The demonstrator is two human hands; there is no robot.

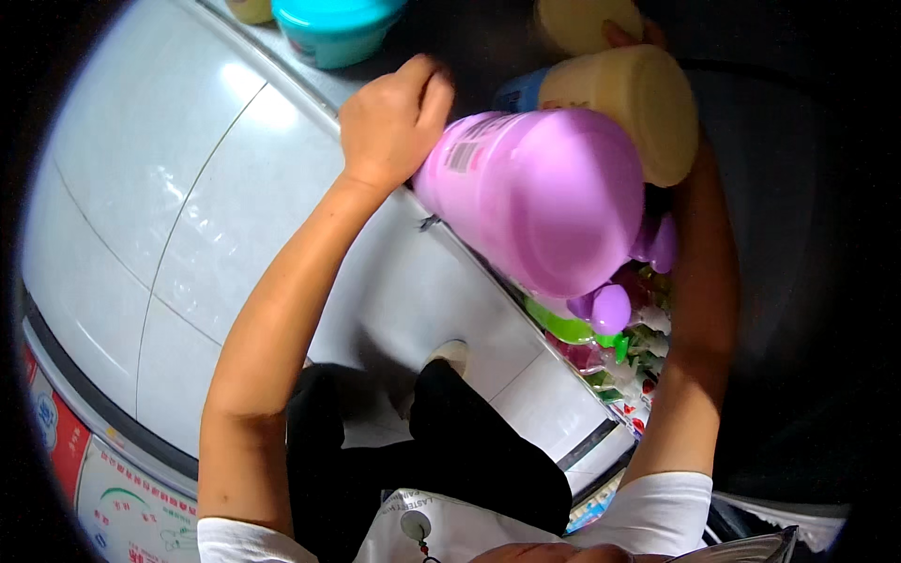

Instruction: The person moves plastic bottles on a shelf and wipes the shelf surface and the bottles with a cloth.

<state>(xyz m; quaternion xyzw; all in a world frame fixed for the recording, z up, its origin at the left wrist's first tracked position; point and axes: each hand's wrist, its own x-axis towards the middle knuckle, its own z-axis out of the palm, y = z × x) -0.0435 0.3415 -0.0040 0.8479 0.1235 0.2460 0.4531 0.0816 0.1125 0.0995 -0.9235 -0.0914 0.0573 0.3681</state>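
Note:
A large pink plastic tub (pixel 563 190) lies tilted on the shelf, its smooth round end towards me and a barcode label on its side. My left hand (pixel 394 127) is against the far left end of this tub, fingers curled; their tips are hidden, so I cannot tell whether they grip it. Beyond the pink tub lies a cream-coloured tub (pixel 619 105) with a blue end. My right arm reaches behind it. A few fingers of my right hand (pixel 630 34) show at a farther cream container (pixel 584 24), touching its edge; the rest is hidden.
A turquoise tub (pixel 338 32) stands at the far left of the shelf. Purple-capped bottles (pixel 611 310) and colourful packages (pixel 633 366) crowd the shelf below the pink tub. White tiled floor (pixel 232 176) lies to the left, with printed cartons (pixel 134 492) at the lower left.

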